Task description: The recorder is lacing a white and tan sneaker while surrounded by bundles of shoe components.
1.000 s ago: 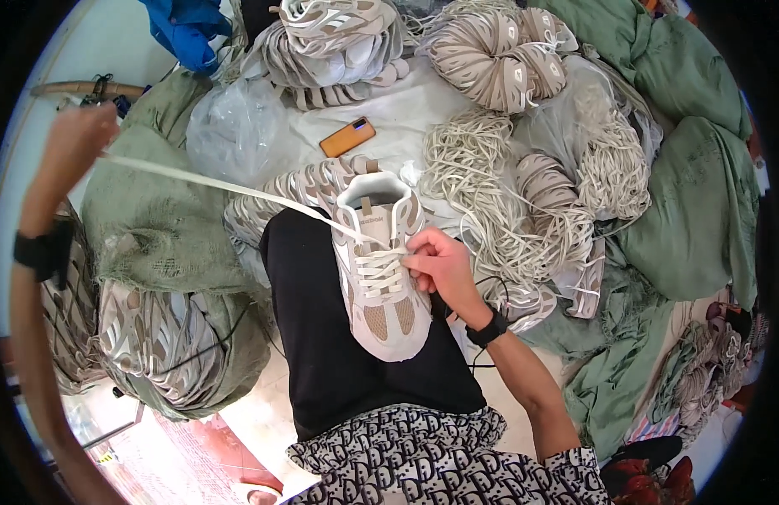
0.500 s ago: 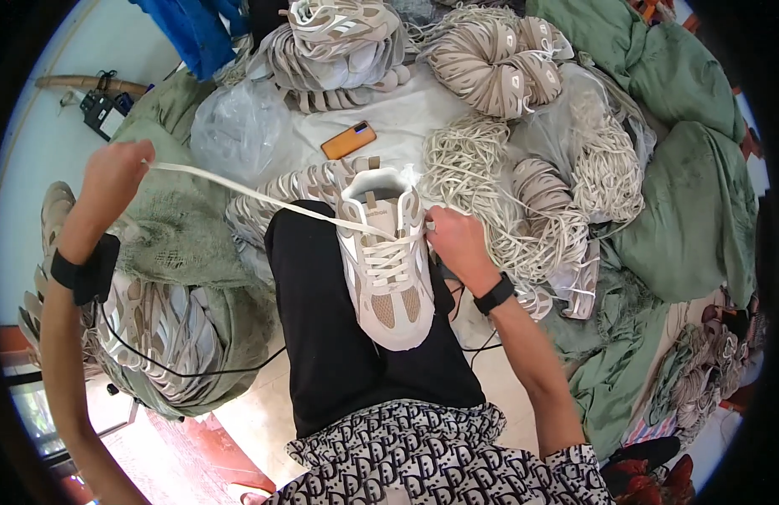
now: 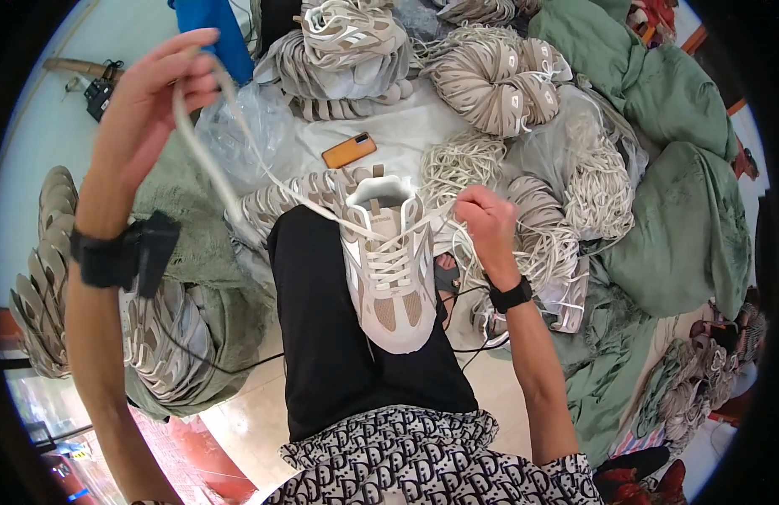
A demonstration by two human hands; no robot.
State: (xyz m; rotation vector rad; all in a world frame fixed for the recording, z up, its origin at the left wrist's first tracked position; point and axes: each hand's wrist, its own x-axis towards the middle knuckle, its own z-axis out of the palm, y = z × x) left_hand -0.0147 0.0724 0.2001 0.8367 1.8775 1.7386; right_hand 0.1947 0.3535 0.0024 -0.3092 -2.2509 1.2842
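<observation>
A beige and white sneaker [image 3: 406, 313] rests on my black-trousered thigh, toe toward me, its flat cream shoelace [image 3: 389, 263] crisscrossed through the eyelets. Raised at the upper left, my left hand [image 3: 160, 97] pinches one long end of the lace. That end runs taut from the shoe up to the fingers, and a loose tail hangs back down, blurred. To the right of the shoe's collar, my right hand [image 3: 488, 217] is closed around the other lace end, which stretches a short way from the top eyelets.
A tangled heap of cream laces [image 3: 461, 164] lies beyond my right hand. Bundled beige shoe uppers [image 3: 490, 80] and stacked sneakers [image 3: 347, 42] stand at the back. An orange phone [image 3: 349, 151] lies on white cloth. Green sacks [image 3: 684, 227] line the right side.
My left hand has risen, with the lace end now doubled over and hanging from it. My right hand has moved outward from the shoe's side, drawing the other lace end to the right.
</observation>
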